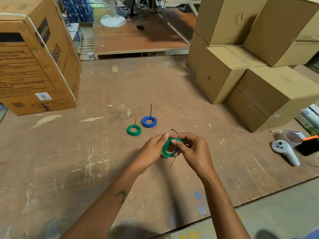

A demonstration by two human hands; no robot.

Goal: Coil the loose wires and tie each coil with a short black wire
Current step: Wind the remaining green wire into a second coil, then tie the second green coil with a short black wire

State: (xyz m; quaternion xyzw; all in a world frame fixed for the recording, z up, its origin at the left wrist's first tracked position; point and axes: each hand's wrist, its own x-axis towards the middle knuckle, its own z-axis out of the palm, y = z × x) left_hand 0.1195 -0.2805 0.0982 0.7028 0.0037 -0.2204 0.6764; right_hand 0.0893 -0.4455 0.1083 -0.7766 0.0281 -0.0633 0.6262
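Note:
Above the worn brown table [86, 152], both hands hold a green wire coil [166, 149]. My left hand [151, 150] grips its left side with the thumb on top. My right hand [191, 149] pinches the coil's top and right side. A short black wire [173, 162] runs through the coil, one end curling above my fingers and the other hanging below. On the table beyond lie a tied green coil [133, 130] and a tied blue coil [149, 121], each with a black wire end sticking up.
A large printed cardboard box [34, 66] stands at the left. Stacked plain cardboard boxes [250, 66] fill the right. A white hand controller [284, 151] and a black-and-orange object [309, 145] lie at the right edge. The table's front edge runs diagonally at lower right.

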